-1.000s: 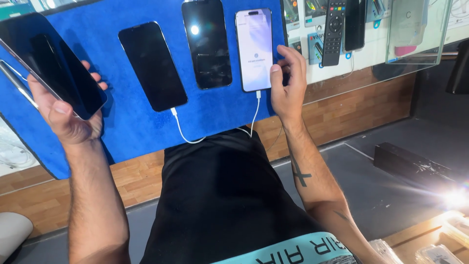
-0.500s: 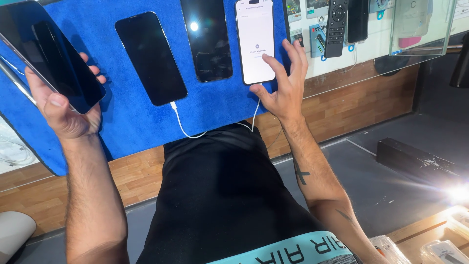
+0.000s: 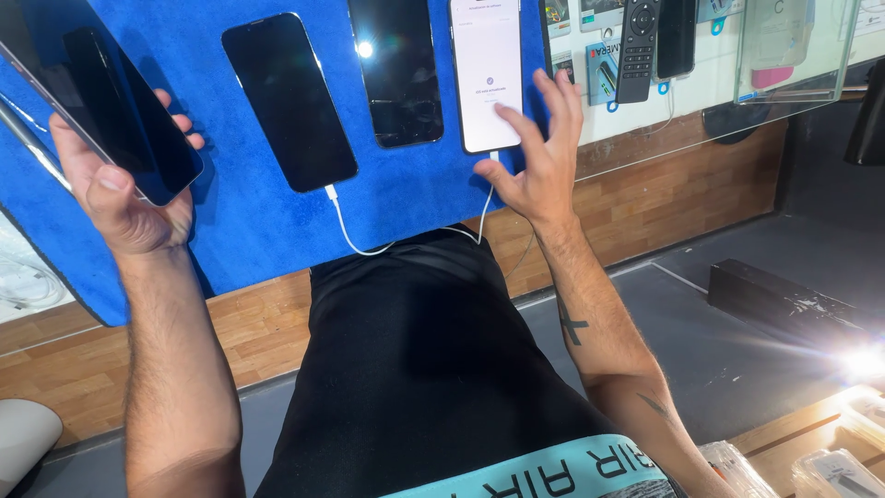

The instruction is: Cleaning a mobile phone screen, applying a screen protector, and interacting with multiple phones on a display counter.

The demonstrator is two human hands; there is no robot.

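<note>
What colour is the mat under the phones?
Blue; the mat shows best in the head view.

left hand [image 3: 124, 189]: grips dark phone [image 3: 101, 101]
right hand [image 3: 539, 157]: fingertip on lit phone [image 3: 486, 69], which lies on blue mat [image 3: 267, 231]

A wooden counter edge [image 3: 664, 198] of warm brown planks runs across the scene, rising toward the right. On it lies a blue felt mat [image 3: 258, 231] that fills the far left and middle. Farther right the counter top is white [image 3: 719, 88], with a clear glass panel [image 3: 793, 55] standing on it at the far right. Below the counter the floor [image 3: 737, 350] is dark grey, crossed by a pale line. A dark, scuffed block [image 3: 784, 300] lies on the floor at the right. A harsh glare of light [image 3: 862, 361] flares at the right edge, beside a light wooden surface [image 3: 793, 433] in the near right corner.
</note>
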